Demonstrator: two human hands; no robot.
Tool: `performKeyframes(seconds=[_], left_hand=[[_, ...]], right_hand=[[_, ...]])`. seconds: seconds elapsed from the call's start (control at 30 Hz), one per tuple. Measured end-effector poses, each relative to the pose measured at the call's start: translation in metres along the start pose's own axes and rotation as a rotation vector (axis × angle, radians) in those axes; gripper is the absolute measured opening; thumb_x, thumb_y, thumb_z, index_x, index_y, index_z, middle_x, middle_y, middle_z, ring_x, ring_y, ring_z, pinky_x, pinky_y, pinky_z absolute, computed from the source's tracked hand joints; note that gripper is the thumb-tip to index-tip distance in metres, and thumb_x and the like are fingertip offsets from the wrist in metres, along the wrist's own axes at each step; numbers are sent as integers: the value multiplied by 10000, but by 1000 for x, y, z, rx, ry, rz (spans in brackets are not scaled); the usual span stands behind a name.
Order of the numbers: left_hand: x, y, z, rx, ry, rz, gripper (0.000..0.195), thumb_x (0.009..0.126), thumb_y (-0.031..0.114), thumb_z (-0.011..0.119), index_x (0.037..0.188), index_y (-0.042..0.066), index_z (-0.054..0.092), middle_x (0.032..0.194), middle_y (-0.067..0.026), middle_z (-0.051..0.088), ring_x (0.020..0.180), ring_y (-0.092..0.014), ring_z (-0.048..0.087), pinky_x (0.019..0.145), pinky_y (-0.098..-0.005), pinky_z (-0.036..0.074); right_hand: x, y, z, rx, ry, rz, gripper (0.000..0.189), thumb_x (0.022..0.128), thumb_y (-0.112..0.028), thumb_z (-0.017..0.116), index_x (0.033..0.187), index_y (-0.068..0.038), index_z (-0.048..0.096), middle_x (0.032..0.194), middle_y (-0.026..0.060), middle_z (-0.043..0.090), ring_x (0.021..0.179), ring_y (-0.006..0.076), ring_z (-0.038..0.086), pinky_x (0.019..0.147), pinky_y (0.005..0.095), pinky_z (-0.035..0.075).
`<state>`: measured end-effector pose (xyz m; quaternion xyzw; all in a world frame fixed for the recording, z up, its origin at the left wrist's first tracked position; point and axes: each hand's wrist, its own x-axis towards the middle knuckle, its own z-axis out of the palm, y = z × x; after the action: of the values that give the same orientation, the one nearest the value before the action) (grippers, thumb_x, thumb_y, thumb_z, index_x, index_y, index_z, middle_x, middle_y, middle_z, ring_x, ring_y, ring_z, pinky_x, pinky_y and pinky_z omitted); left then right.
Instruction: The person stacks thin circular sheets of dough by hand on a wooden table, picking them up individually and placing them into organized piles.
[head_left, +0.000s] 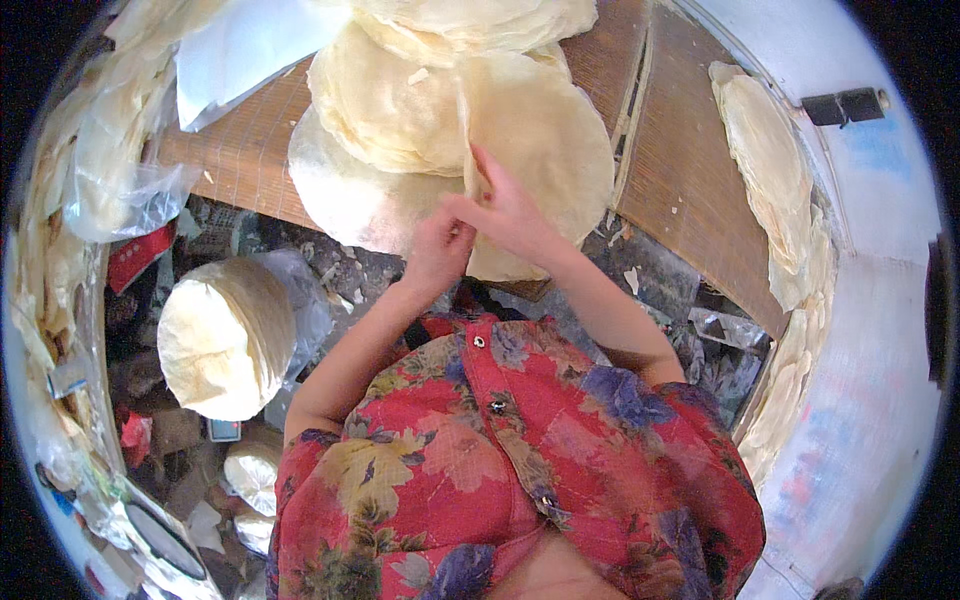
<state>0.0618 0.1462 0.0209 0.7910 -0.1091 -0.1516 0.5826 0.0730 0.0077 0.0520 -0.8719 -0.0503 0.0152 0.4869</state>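
In front of me is a large, thin, pale round sheet (551, 127), like a papad or rice wafer. Its left edge is raised in a narrow fold. My right hand (510, 214) pinches that edge between fingers and thumb. Close against the right thumb, my left hand (439, 251) has its fingers curled; whether it holds any part of the sheet is hidden. Beneath and to the left lie a layered pile of similar sheets (390, 112) and a smoother, shinier round sheet (352, 191). A small broken flake (418, 76) rests on the pile.
Wooden boards (682, 195) flank the pile. At left stands a thick stack of round sheets (206, 341) beside clear plastic. A plastic bag (127, 202) hangs over the left board's edge. More sheets (765, 165) lean along the right wall. Scraps litter the floor.
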Motion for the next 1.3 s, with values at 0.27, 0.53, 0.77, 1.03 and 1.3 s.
performKeyframes(seconds=[0.27, 0.53, 0.77, 1.03, 1.3], left_hand=[[11, -2, -8, -591, -266, -157, 333, 875, 202, 493, 1108, -36, 496, 992, -122, 595, 848, -183, 588, 713, -278, 471], [48, 19, -14, -947, -431, -208, 446, 897, 334, 401, 1193, 1, 424, 1111, -152, 538, 953, -267, 563, 786, -355, 469], [50, -33, -34, -1269, -193, -238, 500, 909, 393, 366, 1247, 24, 385, 1182, -116, 498, 1054, -258, 504, 859, -406, 426], [46, -31, -18, -1009, -26, -246, 230, 841, 111, 546, 1042, 1, 543, 942, -102, 606, 801, -205, 606, 677, -324, 513], [49, -21, -7, -1046, -65, -265, 141, 834, 66, 541, 937, -29, 559, 887, -121, 605, 778, -221, 606, 701, -330, 513]], right_hand=[[58, -15, -155, -773, 39, -111, 273, 783, -107, 446, 1011, -37, 578, 882, 155, 615, 840, 282, 583, 771, 343, 453], [-10, -165, -196, -1163, 275, -584, 432, 741, -57, 434, 1126, -214, 552, 1044, 88, 591, 854, 269, 606, 728, 339, 501], [-98, 3, -107, -804, -376, -217, 502, 694, 61, 442, 1175, -73, 493, 1161, 170, 512, 1100, 284, 481, 945, 340, 379], [-33, 17, -39, 81, -82, 87, 600, 762, -252, 631, 1258, -28, 379, 1240, 136, 448, 1140, 219, 439, 944, 325, 359], [-16, 0, 0, -217, 92, 14, 477, 770, -193, 583, 1171, 9, 423, 1087, 191, 532, 982, 325, 535, 822, 370, 430]])
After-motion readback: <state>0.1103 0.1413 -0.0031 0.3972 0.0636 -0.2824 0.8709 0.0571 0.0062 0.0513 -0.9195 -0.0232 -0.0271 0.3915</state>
